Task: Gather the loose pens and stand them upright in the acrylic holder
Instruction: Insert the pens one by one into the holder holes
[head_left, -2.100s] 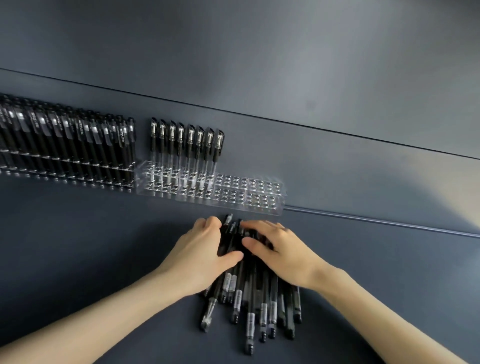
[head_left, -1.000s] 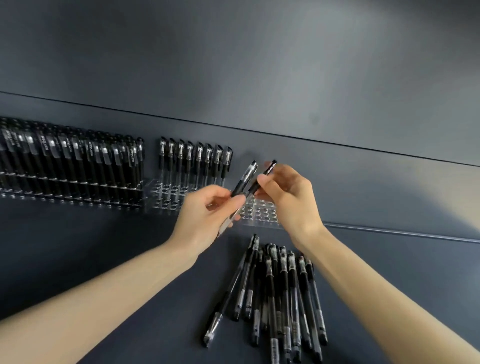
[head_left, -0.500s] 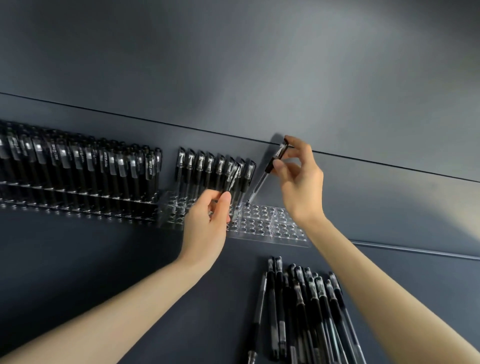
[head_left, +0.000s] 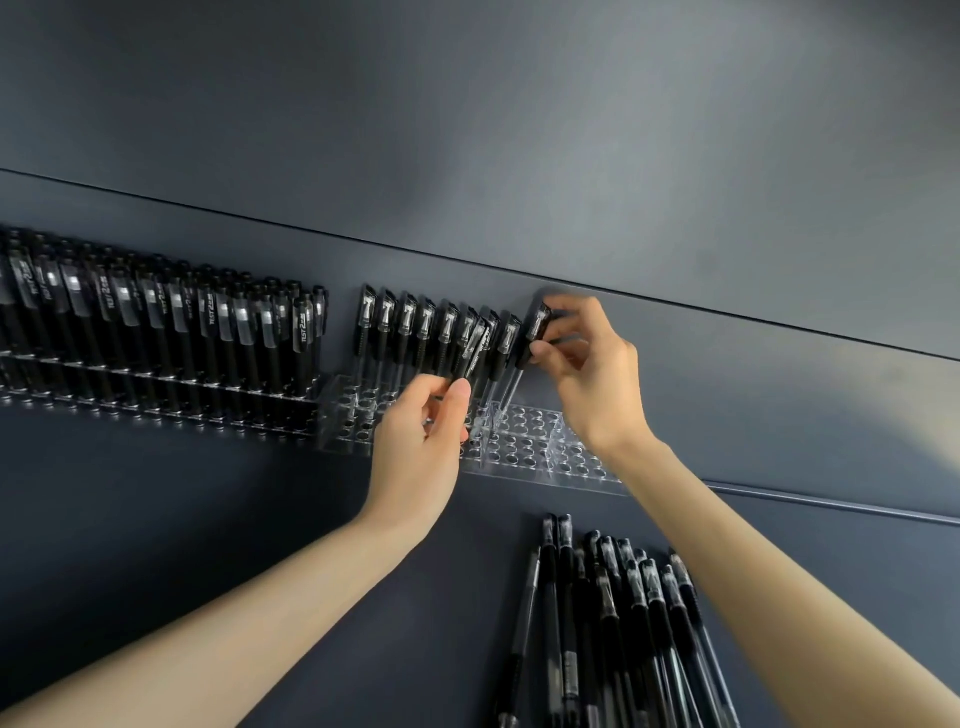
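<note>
The left hand (head_left: 418, 441) pinches a pen (head_left: 475, 347); the right hand (head_left: 589, 379) pinches a second pen (head_left: 535, 327) near its cap, both slanting over the acrylic holder (head_left: 524, 460).

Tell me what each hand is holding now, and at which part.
The left hand pinches one pen on its barrel, below the cap; the right hand pinches a second pen near its capped top.
</note>
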